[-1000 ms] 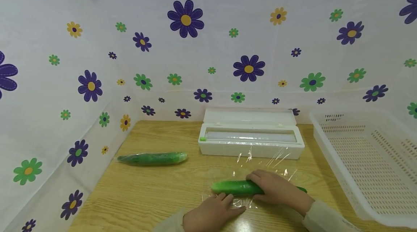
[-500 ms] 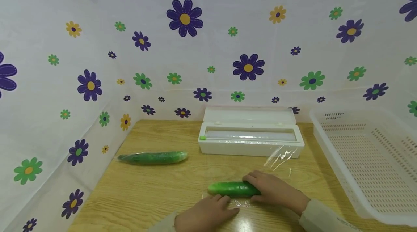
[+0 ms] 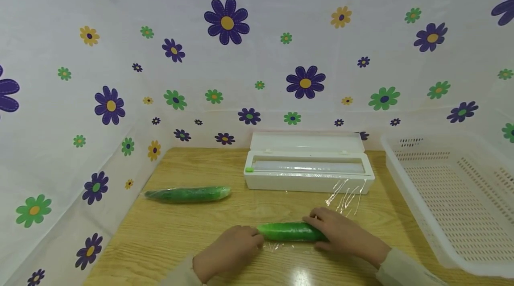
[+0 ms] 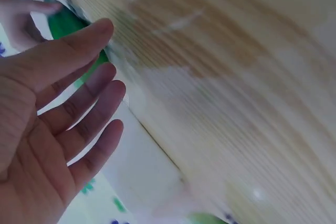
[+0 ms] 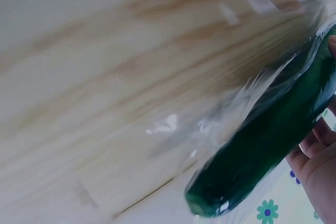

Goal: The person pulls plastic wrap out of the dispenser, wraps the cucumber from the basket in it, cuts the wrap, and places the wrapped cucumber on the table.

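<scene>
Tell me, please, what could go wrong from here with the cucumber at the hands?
The clear film shows creases near the right hand, so it might wrap unevenly. It also seems to reach the white box, so a strong pull could drag that along. The left hand looks loose at one end of the cucumber, so that end might shift.

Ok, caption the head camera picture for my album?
Right hand grips a cucumber, left hand at its tip, open box behind.
</scene>
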